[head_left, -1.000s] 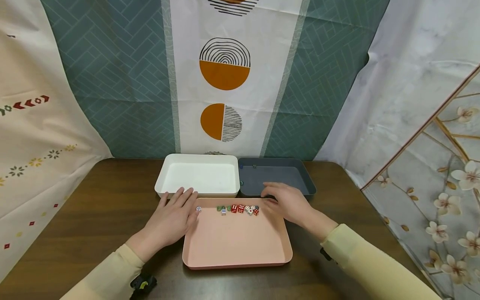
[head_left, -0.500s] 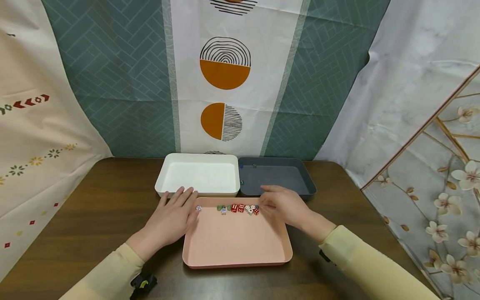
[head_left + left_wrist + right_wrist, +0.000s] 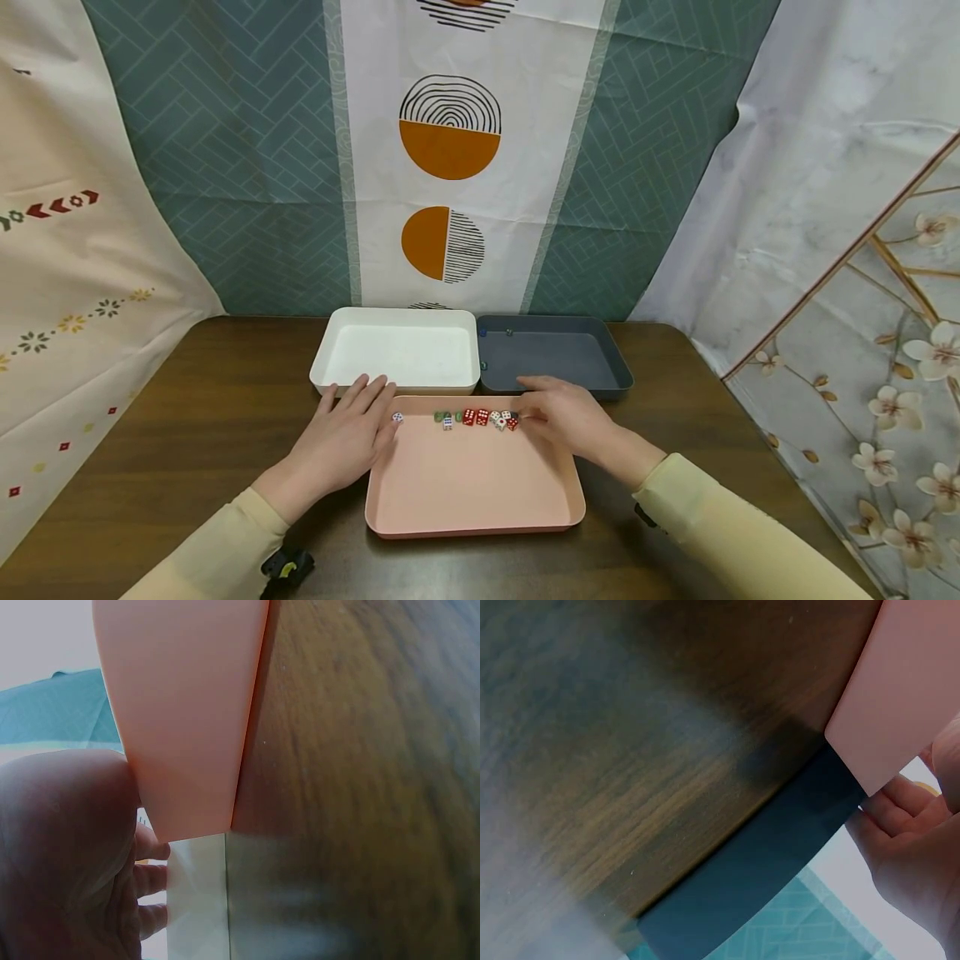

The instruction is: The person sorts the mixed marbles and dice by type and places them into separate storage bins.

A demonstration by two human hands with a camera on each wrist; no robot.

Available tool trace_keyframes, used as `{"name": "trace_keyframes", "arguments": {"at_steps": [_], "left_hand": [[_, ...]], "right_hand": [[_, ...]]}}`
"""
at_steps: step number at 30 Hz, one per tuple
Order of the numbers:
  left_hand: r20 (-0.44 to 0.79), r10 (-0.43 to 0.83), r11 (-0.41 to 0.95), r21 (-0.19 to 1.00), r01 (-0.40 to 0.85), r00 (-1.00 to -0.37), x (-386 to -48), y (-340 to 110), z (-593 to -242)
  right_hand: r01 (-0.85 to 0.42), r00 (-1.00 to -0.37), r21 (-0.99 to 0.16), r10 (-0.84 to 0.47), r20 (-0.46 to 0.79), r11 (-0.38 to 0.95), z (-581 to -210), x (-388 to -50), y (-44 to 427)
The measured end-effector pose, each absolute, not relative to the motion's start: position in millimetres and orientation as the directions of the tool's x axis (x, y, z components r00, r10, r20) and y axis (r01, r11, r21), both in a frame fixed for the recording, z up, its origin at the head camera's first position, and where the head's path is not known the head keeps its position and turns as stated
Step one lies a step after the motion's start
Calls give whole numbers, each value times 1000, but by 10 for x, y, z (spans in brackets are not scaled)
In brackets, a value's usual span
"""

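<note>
A pink tray [image 3: 474, 483] holds several small dice along its back edge: red dice [image 3: 476, 417], white dice [image 3: 500, 419], green dice [image 3: 442, 416] and a lone white die [image 3: 397, 417] at the left. My left hand [image 3: 343, 442] lies with straight fingers over the pink tray's left rim, fingertips reaching the white tray's near rim. At the back right corner of the pink tray, my right hand [image 3: 573, 417] has bent fingers beside a dark die [image 3: 514, 415]. Its fingertips are partly hidden, so whether they pinch that die is unclear. Neither wrist view shows the dice.
Behind the pink tray stand a white tray [image 3: 401, 346] and, right of it, a dark grey tray [image 3: 558, 350] with a few small dark dice [image 3: 483, 366] at its left side. All rest on a brown wooden table [image 3: 247, 392], with fabric hanging behind and at both sides.
My right hand has shifted slightly left toward the dark die, with its fingers drawn closer together. The left hand, trays and visible dice stay in place.
</note>
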State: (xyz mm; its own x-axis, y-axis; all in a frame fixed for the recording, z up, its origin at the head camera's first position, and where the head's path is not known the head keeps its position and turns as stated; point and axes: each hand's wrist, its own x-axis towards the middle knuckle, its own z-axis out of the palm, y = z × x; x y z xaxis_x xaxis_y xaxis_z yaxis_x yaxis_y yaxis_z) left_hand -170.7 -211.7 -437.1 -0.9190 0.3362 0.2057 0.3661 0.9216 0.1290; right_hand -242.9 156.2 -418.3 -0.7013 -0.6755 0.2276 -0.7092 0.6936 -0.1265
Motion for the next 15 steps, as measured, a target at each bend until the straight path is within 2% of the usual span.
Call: {"name": "trace_keyframes", "arguments": {"at_steps": [15], "left_hand": [[215,336,920,135,369,-917,-1697,-2109,-4370]], "right_hand": [[-690,-721,-130,-660,211,712,-4212,-2436,1510]]}}
